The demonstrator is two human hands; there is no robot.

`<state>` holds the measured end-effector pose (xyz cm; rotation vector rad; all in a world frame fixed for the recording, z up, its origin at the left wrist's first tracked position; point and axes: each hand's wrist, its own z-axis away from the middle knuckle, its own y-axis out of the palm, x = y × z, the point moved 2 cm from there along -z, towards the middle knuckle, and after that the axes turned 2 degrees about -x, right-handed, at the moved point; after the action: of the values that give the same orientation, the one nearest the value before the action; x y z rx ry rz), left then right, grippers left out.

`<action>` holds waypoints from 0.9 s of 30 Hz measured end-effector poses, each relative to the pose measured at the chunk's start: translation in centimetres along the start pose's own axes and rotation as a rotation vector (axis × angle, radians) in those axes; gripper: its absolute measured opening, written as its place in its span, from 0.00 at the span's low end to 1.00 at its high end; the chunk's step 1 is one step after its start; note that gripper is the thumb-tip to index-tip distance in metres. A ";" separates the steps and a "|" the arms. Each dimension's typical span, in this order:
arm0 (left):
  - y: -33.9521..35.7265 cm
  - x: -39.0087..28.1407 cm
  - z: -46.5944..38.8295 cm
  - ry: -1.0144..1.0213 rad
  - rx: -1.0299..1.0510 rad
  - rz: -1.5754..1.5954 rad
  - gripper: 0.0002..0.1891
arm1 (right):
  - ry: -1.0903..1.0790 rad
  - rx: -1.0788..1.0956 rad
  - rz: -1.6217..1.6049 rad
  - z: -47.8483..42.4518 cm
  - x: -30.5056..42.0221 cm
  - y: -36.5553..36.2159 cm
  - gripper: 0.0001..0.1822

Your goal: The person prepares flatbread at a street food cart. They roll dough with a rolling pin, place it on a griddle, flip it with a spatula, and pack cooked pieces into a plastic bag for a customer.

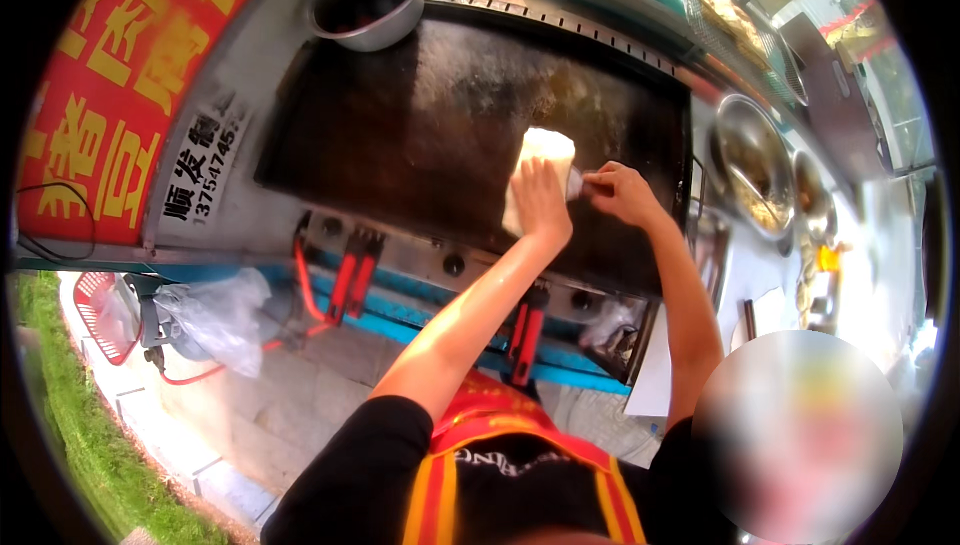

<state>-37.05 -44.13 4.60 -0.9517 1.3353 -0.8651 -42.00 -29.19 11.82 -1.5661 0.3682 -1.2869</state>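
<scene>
My left hand [541, 196] lies with spread fingers on a long pale flatbread or piece of dough [549, 144] over the right part of a dark flat griddle [352, 117]. Just right of the bread, my right hand [621, 191] has its fingers pinched on the thin handle of a tool. The tool's pale, blade-like end [574, 183] meets the bread's right edge; its exact kind cannot be told. Whether the bread touches the griddle is unclear.
A metal pot [375, 34] stands on the griddle's far left corner. To the right are a steel bowl [752, 162] with food and a utensil, a smaller bowl [814, 196] and a wire rack [739, 27] with breads. Burner knobs [453, 266] line the griddle's front.
</scene>
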 end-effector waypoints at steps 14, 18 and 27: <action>-15.5 15.6 0.4 -0.189 0.239 1.209 0.43 | 0.420 -0.683 0.042 23.2 0.3 -11.1 0.23; -18.1 19.1 10.0 -0.283 0.253 1.103 0.35 | 0.913 -0.974 0.250 43.0 -6.5 -1.7 0.22; -15.0 15.2 28.6 -0.552 0.259 1.066 0.32 | 0.981 -0.839 0.417 42.7 -11.7 6.3 0.36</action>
<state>-7.24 -62.09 12.58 -0.1487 0.9922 0.0653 -7.63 -1.45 4.64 -1.2262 1.9380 -1.5640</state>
